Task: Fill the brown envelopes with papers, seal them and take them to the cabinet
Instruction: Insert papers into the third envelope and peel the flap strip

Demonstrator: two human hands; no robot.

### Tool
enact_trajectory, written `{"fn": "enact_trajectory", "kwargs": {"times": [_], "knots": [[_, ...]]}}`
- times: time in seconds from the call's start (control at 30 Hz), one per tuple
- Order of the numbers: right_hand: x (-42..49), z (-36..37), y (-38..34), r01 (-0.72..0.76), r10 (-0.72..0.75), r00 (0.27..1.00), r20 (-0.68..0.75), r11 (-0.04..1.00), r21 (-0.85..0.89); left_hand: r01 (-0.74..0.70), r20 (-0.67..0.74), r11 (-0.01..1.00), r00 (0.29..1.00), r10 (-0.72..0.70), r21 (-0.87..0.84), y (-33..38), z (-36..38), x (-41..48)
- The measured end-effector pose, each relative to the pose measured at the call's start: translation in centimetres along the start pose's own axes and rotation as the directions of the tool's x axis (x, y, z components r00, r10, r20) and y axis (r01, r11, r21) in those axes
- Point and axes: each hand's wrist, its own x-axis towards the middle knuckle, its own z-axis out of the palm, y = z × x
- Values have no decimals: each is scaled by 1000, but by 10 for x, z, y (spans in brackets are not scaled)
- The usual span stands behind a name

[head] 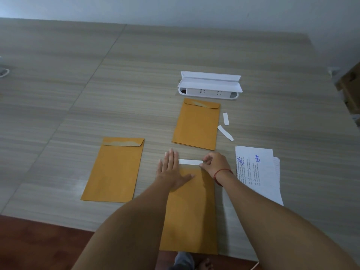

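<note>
Midway, by the look of it, through sealing the nearest plain brown paper envelope [190, 211]. Lies on the grey wood-grain worktop [78, 94], long axis running straight away from the body, flap end farthest. Held down near that far end by the left grip [171, 170], palm flat, fingers straight and spread, nothing held. Just to the right, a pinch by the right grip [215, 164]: thumb and curled fingertips closed on the right end of a narrow white backing strip [190, 162].

Crosswise to the envelope, that strip. Runs left to right along the flap line, between the two grips, its left end beside the left fingers. Impossible to tell how much of it is stuck down. Probably calls for a peel along the strip's own length, across the envelope rather than down it, with the left grip well placed to stop the paper lifting or sliding. Then a fold of the flap and a press along the same crosswise line.

Elsewhere: a second brown envelope [116, 172] to the left, lying parallel, a greyish streak along its flap. Farther off, a small stack of brown envelopes [195, 125], with two loose white strips [225, 118] just beside it on the right. Near the right wrist, a fanned stack of printed white sheets [257, 172]. Beyond everything, a white plastic socket box with raised lid [209, 84]. No cabinet in view.
</note>
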Motion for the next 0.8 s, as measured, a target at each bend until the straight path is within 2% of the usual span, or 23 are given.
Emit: {"fn": "enact_trajectory", "kwargs": {"times": [0.23,0.4,0.8], "knots": [[-3,5,1,2,0,997,-72,1000,25,16,47,1000,999,-16,-8,2,0,-1],[-4,10,1,-30,43,992,-120,994,104,22,64,1000,998,-21,-7,2,-2,0],[6,10,-3,-98,114,988,-108,984,147,30,64,999,998,-29,-13,7,-8,0]]}}
